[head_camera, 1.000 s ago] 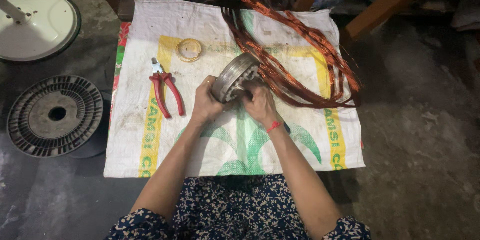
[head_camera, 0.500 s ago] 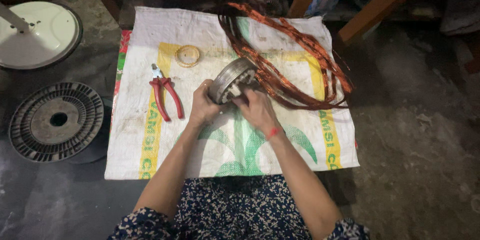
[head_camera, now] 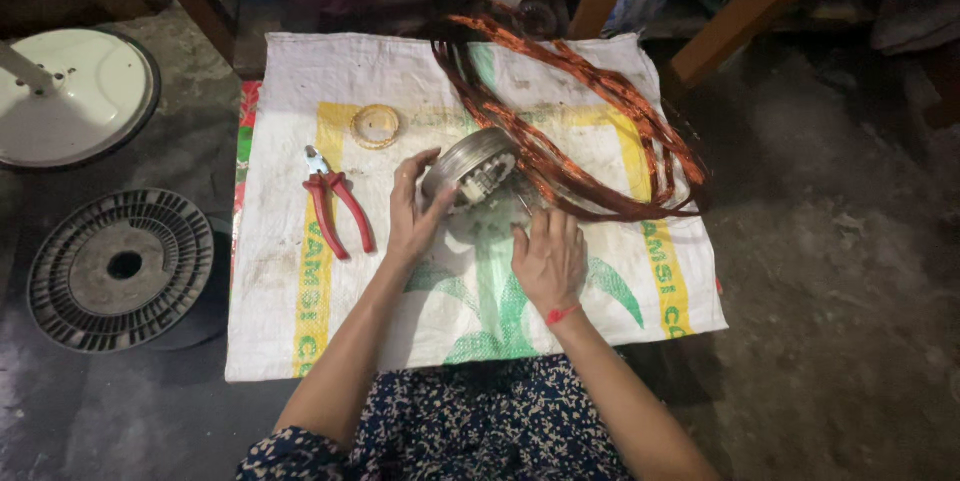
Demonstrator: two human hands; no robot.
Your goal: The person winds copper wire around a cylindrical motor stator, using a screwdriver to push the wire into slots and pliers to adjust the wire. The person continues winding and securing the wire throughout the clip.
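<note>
— What's underfoot here?
— A dark grey, rough concrete floor (head_camera: 840,271), dimly lit, with a white woven plastic sack (head_camera: 300,341) spread flat on it.
— And to the left?
— A round white enamelled metal disc (head_camera: 85,91), and nearer, a dark grey ribbed metal disc with a centre hole (head_camera: 120,269).
— Behind?
— Brown slanting wooden furniture legs (head_camera: 745,16) in shadow.

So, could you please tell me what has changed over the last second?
The right hand has let go of the round metal stator and now lies flat on the sack below it. The left hand still holds the stator's left side, tilted up. Pliers, tape ring and copper wire stayed put.
</note>
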